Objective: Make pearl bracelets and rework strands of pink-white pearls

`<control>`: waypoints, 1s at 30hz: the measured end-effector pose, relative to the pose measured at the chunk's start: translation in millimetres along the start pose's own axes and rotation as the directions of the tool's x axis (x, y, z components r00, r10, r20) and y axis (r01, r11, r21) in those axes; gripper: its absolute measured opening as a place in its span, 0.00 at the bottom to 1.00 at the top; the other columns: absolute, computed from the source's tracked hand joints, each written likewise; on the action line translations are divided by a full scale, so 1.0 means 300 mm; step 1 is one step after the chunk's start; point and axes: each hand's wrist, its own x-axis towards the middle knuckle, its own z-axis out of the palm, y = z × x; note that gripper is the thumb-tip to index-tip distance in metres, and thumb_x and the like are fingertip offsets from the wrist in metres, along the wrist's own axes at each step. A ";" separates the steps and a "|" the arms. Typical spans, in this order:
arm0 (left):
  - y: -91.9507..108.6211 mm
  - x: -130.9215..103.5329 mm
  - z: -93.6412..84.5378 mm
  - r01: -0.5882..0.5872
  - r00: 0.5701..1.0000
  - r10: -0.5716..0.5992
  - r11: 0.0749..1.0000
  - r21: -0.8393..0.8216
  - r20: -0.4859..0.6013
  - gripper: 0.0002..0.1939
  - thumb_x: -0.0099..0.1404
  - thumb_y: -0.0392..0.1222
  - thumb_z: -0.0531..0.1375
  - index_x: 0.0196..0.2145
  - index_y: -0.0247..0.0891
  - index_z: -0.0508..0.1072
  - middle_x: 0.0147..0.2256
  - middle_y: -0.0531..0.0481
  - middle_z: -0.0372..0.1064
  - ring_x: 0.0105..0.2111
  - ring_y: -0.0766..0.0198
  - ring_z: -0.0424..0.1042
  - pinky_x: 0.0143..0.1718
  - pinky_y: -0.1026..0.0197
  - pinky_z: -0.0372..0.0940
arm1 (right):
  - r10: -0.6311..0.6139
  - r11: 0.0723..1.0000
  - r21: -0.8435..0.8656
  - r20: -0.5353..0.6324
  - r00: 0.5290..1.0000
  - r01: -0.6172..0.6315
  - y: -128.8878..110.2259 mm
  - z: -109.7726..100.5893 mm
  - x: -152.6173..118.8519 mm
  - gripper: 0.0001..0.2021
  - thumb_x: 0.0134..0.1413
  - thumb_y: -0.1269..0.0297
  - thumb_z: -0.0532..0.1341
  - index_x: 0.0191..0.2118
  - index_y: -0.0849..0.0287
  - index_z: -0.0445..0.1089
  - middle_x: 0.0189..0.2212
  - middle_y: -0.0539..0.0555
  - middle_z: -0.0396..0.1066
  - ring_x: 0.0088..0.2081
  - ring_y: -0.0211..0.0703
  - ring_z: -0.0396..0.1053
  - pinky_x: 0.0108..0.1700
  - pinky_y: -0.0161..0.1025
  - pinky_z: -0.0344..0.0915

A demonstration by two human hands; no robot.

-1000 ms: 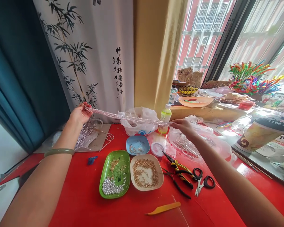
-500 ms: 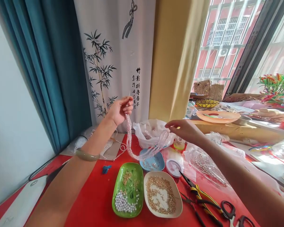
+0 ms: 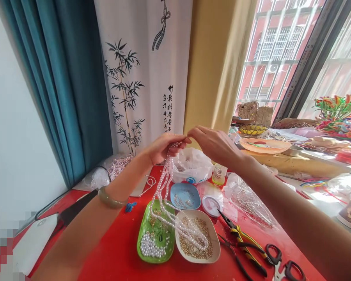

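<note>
Several strands of pearly beads (image 3: 166, 175) hang from my left hand (image 3: 166, 148), whose fingers are closed round their upper end. A bangle circles that wrist. The loops drape down over a green tray (image 3: 140, 244) of white and gold beads and a cream tray (image 3: 218, 249) of gold beads. My right hand (image 3: 206, 140) meets the left at the fingertips above the strands, thumb and fingers pinched together. What it pinches is too small to make out.
Behind the trays are a blue dish (image 3: 199, 195), a white plastic bag (image 3: 190, 168) and a glue bottle (image 3: 219, 174). Yellow-black pliers (image 3: 248, 249) and scissors (image 3: 276, 263) lie at right. Bagged beads (image 3: 248, 199) rest beyond them. A blue tassel (image 3: 130, 207) is at left.
My right hand has moved left and up to meet my left hand, which moved slightly right and down. The strands swung from the right and now hang over the trays.
</note>
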 end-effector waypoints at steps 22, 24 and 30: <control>-0.416 -0.033 -0.002 -0.217 0.845 0.271 0.962 0.169 -0.461 0.11 0.48 0.43 0.64 0.27 0.32 0.72 0.21 0.52 0.68 0.17 0.74 0.57 0.19 0.68 0.53 | 0.422 -0.511 0.804 0.543 0.726 -0.305 -0.222 0.239 -0.236 0.15 0.49 0.64 0.55 0.43 0.62 0.66 0.17 0.43 0.46 0.17 0.27 0.37 0.18 0.29 0.37; -0.429 -0.041 -0.006 -0.193 0.818 0.278 0.957 0.215 -0.504 0.11 0.49 0.44 0.63 0.27 0.32 0.73 0.20 0.52 0.67 0.17 0.74 0.57 0.19 0.68 0.54 | 0.443 -0.328 0.869 0.487 0.752 -0.370 -0.236 0.261 -0.238 0.17 0.52 0.63 0.53 0.48 0.60 0.64 0.19 0.45 0.51 0.18 0.29 0.44 0.19 0.30 0.43; -0.449 -0.059 -0.007 -0.156 0.817 0.258 0.960 0.233 -0.516 0.16 0.44 0.45 0.66 0.30 0.33 0.73 0.29 0.47 0.72 0.28 0.65 0.69 0.29 0.65 0.62 | 0.425 0.522 0.660 0.349 0.836 -0.541 -0.263 0.294 -0.228 0.17 0.56 0.65 0.45 0.50 0.62 0.57 0.29 0.54 0.68 0.29 0.40 0.65 0.29 0.36 0.57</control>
